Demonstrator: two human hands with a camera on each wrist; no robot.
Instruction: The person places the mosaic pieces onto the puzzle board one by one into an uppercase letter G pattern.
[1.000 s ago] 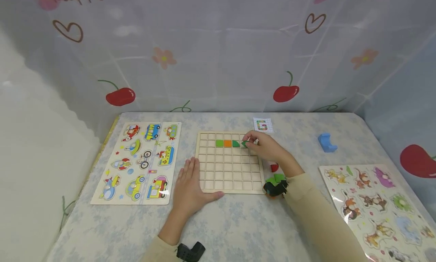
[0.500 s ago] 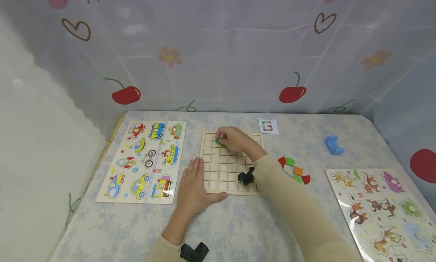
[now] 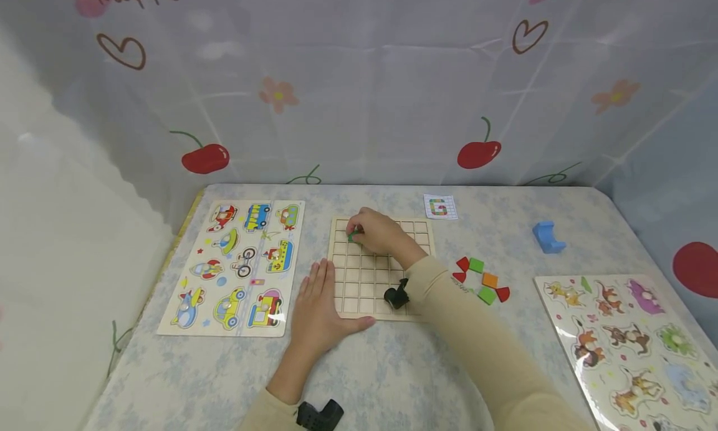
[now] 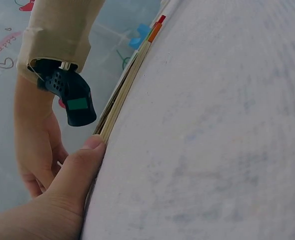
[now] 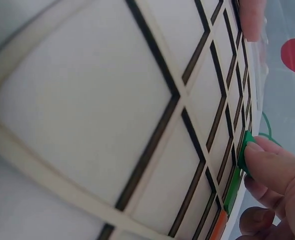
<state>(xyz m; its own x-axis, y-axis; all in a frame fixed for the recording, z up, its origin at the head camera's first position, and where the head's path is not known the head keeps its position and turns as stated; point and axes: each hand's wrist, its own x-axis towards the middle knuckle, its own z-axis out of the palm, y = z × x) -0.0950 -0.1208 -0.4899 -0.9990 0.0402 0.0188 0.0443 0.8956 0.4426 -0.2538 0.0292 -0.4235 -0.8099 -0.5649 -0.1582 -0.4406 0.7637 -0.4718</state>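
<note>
While the outspread left hand (image 3: 318,309) touches a pale wooden grid board (image 3: 364,284) mid-frame, the right hand (image 3: 379,233) pinches a green tile (image 5: 242,154).

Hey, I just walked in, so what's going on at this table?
A person's right hand pinches a small green piece at the far left part of a wooden grid board. The left hand rests against the board's left and near edges. The right wrist view shows a green tile and an orange tile already on the board. Loose pieces in red, green and orange lie to its right, and a pattern card lies near its far right corner.
</note>
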